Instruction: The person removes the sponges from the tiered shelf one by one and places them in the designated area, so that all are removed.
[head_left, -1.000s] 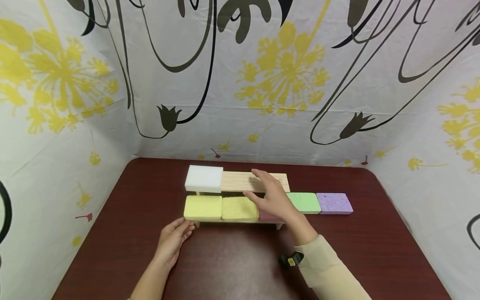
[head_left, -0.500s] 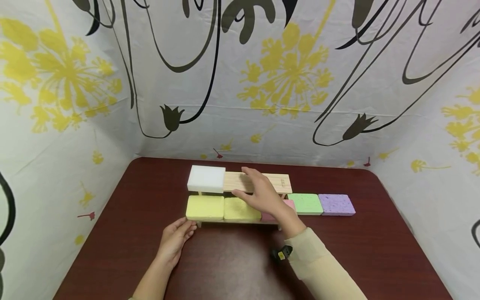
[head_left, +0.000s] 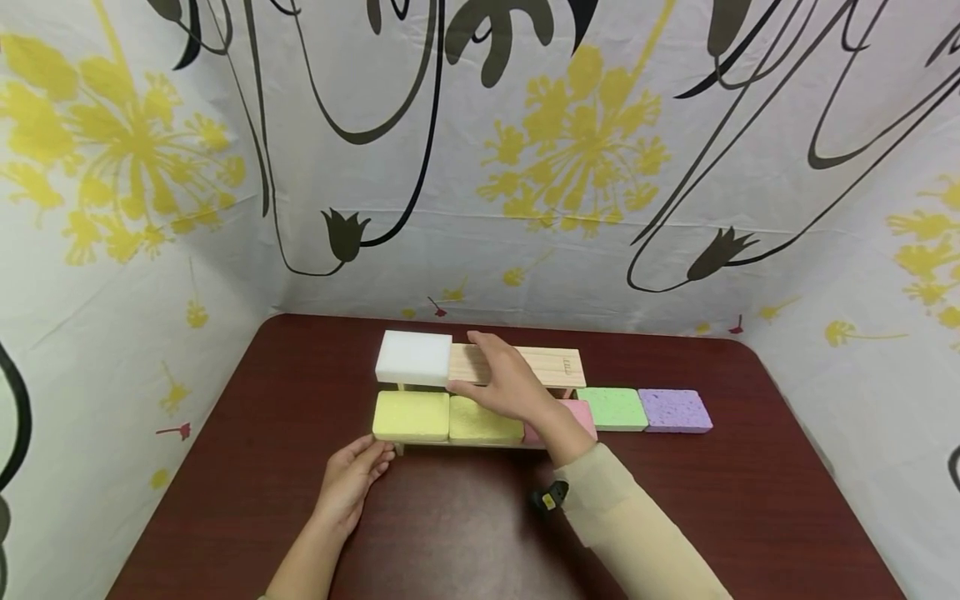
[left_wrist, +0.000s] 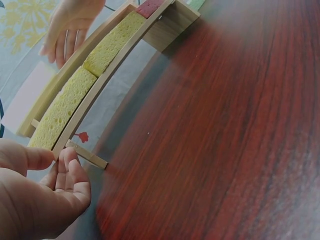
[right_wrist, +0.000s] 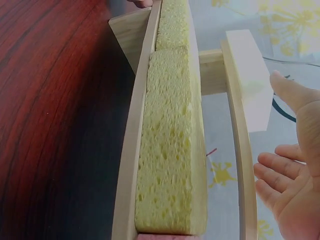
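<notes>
A two-tier wooden rack stands on the table. Its back board bears a white sponge at the left end. Along the front board lie two yellow sponges and a pink sponge. My left hand pinches the front board's left end, thumb above and fingers below, as the left wrist view shows. Over the back board, close to the white sponge's right side, my right hand reaches with fingers spread and thumb apart. In the right wrist view nothing lies between the right fingers.
A green sponge and a purple sponge lie end to end at the rack's right. The dark red table has a patterned cloth hanging behind it and along both sides. A black device sits at my right wrist.
My right hand has moved left along the back board toward the white sponge, uncovering more of the board's right end and the pink sponge. My left hand keeps its place on the rack.
</notes>
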